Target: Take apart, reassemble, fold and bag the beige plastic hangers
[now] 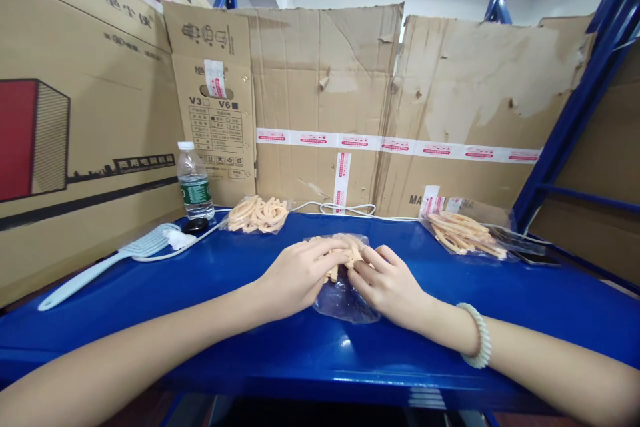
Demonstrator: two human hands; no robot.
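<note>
A clear plastic bag [346, 303] lies at the middle of the blue shelf, its near part loose and flat. Pale peach strips [331, 275] are bunched in its far part. My left hand [297, 273] curls over the bag's left side, its fingertips on the strips. From the right, my right hand [387, 280] has bent fingers closed on the bag's edge beside the strips; a pale beaded bracelet [479, 335] circles that wrist. My fingers hide part of the strips and the bag's opening, if it has one there.
Behind stand cardboard sheets [320, 100]. At the back left are another bag of strips [257, 215], a water bottle [194, 183], a black round lid [197, 226] and a light-blue brush [107, 268]. At the right are a bag of longer strips [463, 235] and a phone [537, 258]. A white cable [347, 208] runs along the back.
</note>
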